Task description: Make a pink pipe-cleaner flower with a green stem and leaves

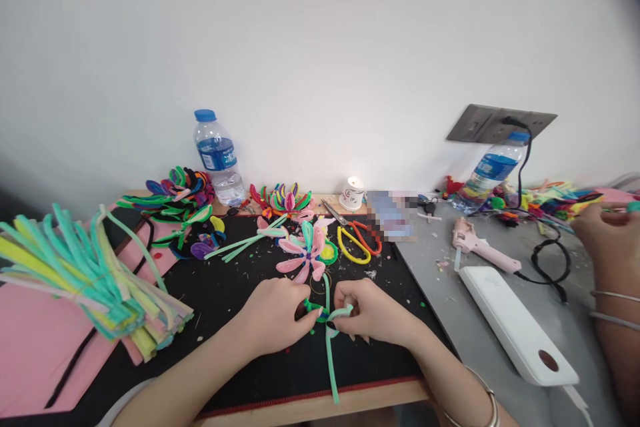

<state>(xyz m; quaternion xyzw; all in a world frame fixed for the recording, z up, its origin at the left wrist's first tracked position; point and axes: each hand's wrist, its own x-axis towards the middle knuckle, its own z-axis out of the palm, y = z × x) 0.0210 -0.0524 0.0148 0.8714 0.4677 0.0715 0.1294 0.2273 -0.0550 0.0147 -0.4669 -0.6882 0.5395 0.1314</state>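
Note:
Over the black mat (240, 360), my left hand (273, 313) pinches a dark green pipe-cleaner piece (313, 308) with a bit of blue near its end. My right hand (373, 310) is closed on a mint-green pipe cleaner (332, 367), whose one end bends between the fingers while the long end hangs toward the mat's front edge. The two pieces meet between my fingertips; whether they are joined I cannot tell. Just beyond my hands lies a pink and mint pipe-cleaner flower (306, 260). Scissors (361, 240) with yellow and orange handles rest right of it.
A bundle of pastel pipe cleaners (95, 280) lies at left on pink sheets (30, 347). Water bottles (220, 160), a paper cup (353, 193) and colourful flowers stand along the wall. At right are a glue gun (483, 250), a white power bank (517, 323) and another person's hand (607, 233).

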